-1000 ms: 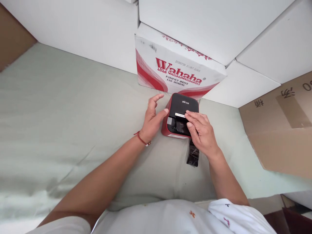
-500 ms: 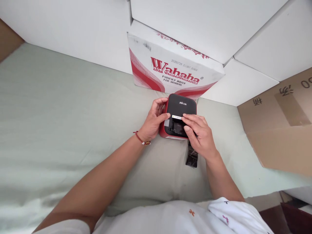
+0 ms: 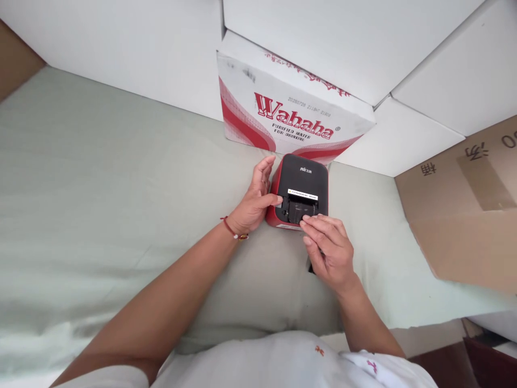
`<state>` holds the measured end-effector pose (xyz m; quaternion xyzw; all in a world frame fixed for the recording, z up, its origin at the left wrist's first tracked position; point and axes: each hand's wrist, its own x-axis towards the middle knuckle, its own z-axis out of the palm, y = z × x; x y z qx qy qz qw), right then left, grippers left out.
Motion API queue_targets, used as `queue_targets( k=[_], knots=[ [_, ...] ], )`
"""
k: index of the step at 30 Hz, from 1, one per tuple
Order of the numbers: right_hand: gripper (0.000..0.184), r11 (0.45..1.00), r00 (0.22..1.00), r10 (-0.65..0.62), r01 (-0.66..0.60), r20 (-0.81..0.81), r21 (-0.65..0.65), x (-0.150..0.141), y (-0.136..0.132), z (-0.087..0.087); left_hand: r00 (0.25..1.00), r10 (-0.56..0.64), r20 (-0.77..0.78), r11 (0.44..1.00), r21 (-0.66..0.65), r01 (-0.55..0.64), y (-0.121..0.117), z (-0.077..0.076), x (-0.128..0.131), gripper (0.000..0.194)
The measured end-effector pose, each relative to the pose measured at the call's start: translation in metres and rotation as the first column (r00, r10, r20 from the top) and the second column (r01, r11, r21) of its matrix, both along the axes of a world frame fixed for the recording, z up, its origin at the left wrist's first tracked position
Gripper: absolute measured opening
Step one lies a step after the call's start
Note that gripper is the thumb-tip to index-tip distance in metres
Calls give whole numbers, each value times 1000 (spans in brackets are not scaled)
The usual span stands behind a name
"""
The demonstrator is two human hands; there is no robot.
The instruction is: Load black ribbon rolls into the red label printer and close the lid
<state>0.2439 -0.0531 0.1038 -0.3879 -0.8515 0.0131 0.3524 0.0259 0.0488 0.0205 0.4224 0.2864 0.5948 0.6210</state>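
In the head view, the step in hand seems to be work at the front slot [image 3: 299, 209] of the machine [image 3: 297, 182]; the next move would call for steadying it. The machine lies between the hands: left hand [image 3: 254, 202] spread at its left side, thumb on top; right hand [image 3: 329, 245] bunched at its front edge, whether pinching anything I cannot tell. Just behind it stands the carton [image 3: 291, 102].
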Motion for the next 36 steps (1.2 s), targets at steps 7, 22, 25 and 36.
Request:
queue_targets(
  k=[7, 22, 25, 36],
  knots=[
    [24, 995, 999, 43, -46, -30, -90, 3, 16, 25, 1000, -19, -8, 1000, 12, 19, -5, -6, 2, 99],
    [39, 752, 504, -27, 579, 863, -315, -62, 132, 77, 997, -9, 73, 994, -109, 17, -6, 5, 12, 78],
    [38, 736, 473, -6, 598, 881, -317, -72, 133, 75, 997, 2, 81, 994, -111, 7, -6, 5, 13, 78],
    [48, 728, 941, -232, 335, 245, -598, 32, 68, 101, 996, -1, 88, 991, -135, 13, -5, 8, 13, 74]
  ],
)
